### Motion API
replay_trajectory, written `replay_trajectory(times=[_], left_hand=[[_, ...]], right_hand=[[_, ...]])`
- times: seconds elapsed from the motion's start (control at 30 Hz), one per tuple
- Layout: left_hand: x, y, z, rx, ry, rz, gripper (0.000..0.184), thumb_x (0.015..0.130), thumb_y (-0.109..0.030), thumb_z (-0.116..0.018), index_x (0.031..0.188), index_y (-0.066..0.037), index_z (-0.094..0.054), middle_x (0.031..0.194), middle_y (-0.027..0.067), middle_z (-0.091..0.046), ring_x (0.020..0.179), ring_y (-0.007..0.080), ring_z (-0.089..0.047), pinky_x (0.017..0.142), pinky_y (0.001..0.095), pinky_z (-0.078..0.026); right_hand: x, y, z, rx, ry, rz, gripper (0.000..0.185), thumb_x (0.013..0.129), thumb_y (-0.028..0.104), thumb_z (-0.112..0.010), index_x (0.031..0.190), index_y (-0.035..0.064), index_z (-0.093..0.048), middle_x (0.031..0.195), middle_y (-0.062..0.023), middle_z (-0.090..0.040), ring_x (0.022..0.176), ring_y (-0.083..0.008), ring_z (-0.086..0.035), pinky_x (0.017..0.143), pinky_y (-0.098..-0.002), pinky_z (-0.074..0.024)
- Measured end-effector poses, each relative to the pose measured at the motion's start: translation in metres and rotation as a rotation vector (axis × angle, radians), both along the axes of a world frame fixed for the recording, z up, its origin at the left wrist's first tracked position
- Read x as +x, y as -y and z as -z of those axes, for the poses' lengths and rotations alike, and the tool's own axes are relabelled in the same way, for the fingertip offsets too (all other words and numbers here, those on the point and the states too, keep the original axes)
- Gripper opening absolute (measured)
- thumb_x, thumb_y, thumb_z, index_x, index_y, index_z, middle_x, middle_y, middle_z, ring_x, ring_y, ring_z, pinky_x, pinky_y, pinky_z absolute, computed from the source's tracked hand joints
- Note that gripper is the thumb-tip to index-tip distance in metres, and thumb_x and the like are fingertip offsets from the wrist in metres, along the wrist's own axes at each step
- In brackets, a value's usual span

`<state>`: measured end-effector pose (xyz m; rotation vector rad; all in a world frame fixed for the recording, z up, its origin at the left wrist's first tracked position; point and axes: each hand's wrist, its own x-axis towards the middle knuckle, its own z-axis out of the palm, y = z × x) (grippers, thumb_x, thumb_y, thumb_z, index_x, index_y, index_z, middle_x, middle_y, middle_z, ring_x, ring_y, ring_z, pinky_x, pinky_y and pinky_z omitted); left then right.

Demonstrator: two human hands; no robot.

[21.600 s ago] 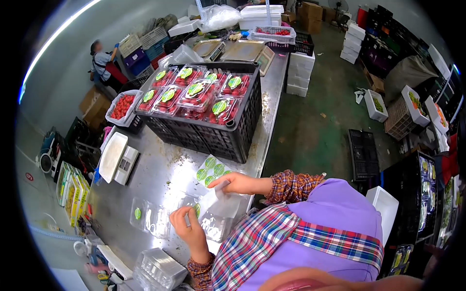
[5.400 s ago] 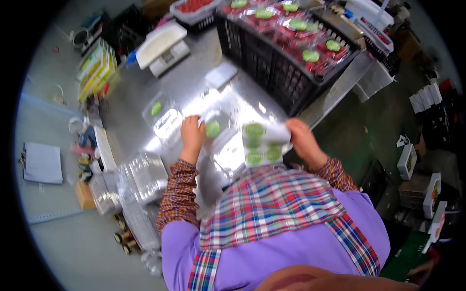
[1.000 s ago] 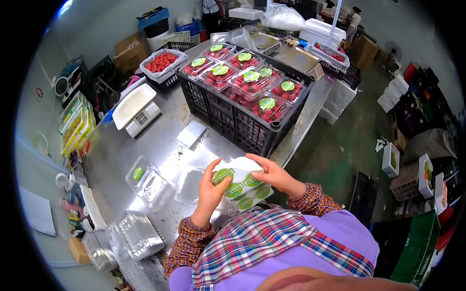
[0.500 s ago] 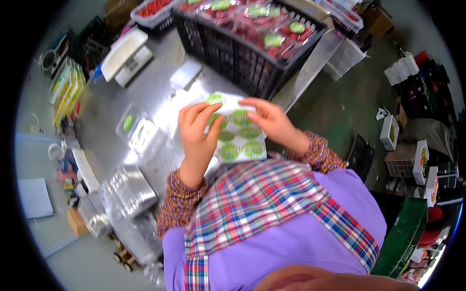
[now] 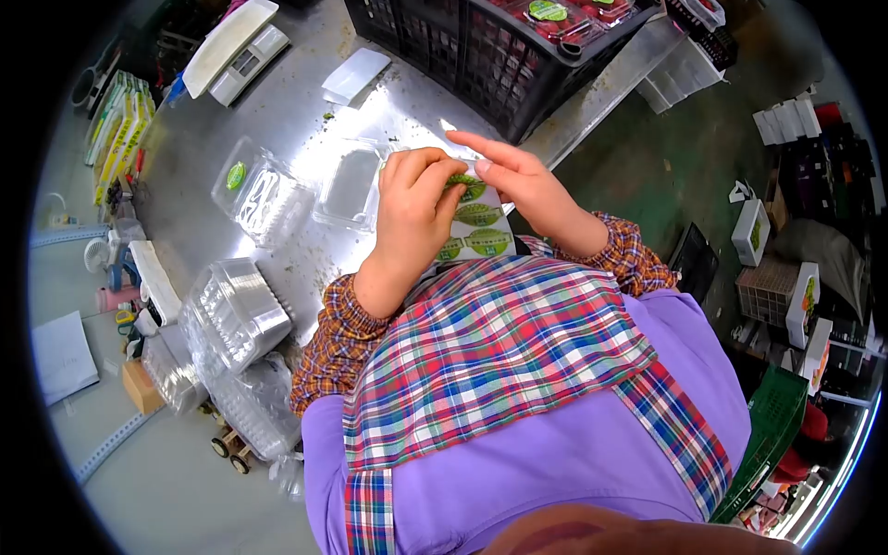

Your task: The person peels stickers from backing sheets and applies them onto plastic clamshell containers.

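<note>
A white sheet of green oval stickers [image 5: 481, 216] is held close to my apron, over the near edge of the metal table. My left hand [image 5: 414, 199] is closed, thumb and fingertips pinching a green sticker [image 5: 461, 178] at the sheet's upper part; whether it is free of the backing is hidden. My right hand [image 5: 536, 190] grips the sheet's upper right side, thumb over it and forefinger stretched out; its other fingers are mostly hidden. Just beyond my left hand lies an open clear plastic box [image 5: 351, 185]. Left of that is another clear box [image 5: 261, 196] bearing a green sticker.
A black crate [image 5: 444, 55] of packed red fruit stands at the table's far right. A white scale [image 5: 242, 55] and a small white tray [image 5: 355, 76] are at the back. Stacked clear boxes [image 5: 236, 314] sit at the left near side.
My left hand has moved right and closed on a sticker at the sheet's upper part. My right hand has shifted slightly right and up. The view has tilted, so the crate appears higher.
</note>
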<state>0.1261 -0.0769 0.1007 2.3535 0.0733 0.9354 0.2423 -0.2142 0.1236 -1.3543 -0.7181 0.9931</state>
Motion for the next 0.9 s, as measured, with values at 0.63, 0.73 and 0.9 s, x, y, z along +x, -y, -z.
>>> replay_trajectory(times=[0.63,0.73,0.9], left_hand=[[-0.010,0.001,-0.002,0.140,-0.052,0.032,0.023,0.068,0.000,-0.074,0.087,-0.005,-0.062,0.095,0.0075,-0.062,0.091,0.0273,-0.056,0.079,0.0377,-0.044],[-0.011,0.001,-0.005,0.218,-0.059,0.026,0.023,0.066,0.000,-0.074,0.084,-0.006,-0.061,0.094,0.0066,-0.061,0.091,0.0274,-0.056,0.078,0.0388,-0.043],[-0.011,-0.006,-0.002,0.151,-0.136,0.067,0.022,0.066,-0.002,-0.074,0.080,-0.007,-0.058,0.092,0.0053,-0.061,0.091,0.0271,-0.055,0.078,0.0390,-0.042]], right_hand=[[-0.013,-0.002,0.029,0.010,-0.011,0.029,0.046,0.094,0.006,-0.044,0.140,0.0021,-0.045,0.125,-0.0044,-0.055,0.108,-0.0078,-0.050,0.092,-0.0235,-0.0405],[-0.010,-0.001,0.027,-0.096,-0.226,0.026,0.045,0.093,0.007,-0.045,0.138,0.0036,-0.049,0.113,-0.0002,-0.058,0.090,-0.0044,-0.047,0.079,-0.0209,-0.0401],[-0.018,-0.004,0.029,-0.087,-0.171,0.089,0.043,0.093,0.008,-0.046,0.135,0.0057,-0.053,0.089,0.0050,-0.056,0.071,-0.0033,-0.040,0.066,-0.0193,-0.0350]])
